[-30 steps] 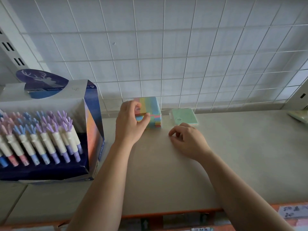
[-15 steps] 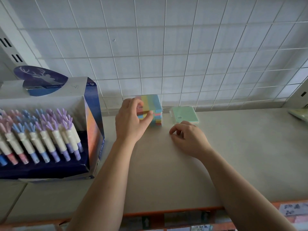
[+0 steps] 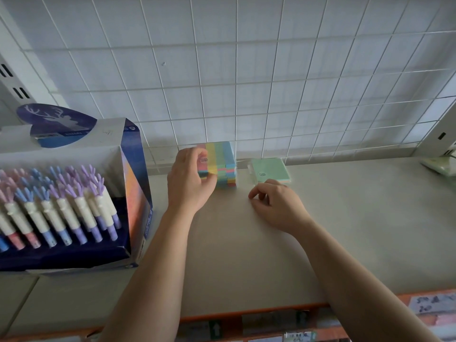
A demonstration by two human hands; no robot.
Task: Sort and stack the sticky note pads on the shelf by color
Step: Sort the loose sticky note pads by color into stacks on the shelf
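Note:
A stack of striped multicolour sticky note pads (image 3: 223,160) stands at the back of the shelf (image 3: 246,255), against the wire grid. My left hand (image 3: 188,180) grips the top pad of that stack, fingers over its left edge and thumb against the front. Just to the right lies a flat green pad (image 3: 270,170) in clear wrap. My right hand (image 3: 276,204) rests on the shelf in front of the green pad with its fingers curled, holding nothing.
A blue display box (image 3: 74,193) full of pens with antler caps fills the shelf's left side. A white wire grid (image 3: 246,82) backs the shelf. A pale green item (image 3: 441,164) lies at the far right. An orange price rail (image 3: 259,314) runs along the front edge.
My left hand has kept its hold on the top striped pad and settled it on the stack. My right hand has barely moved.

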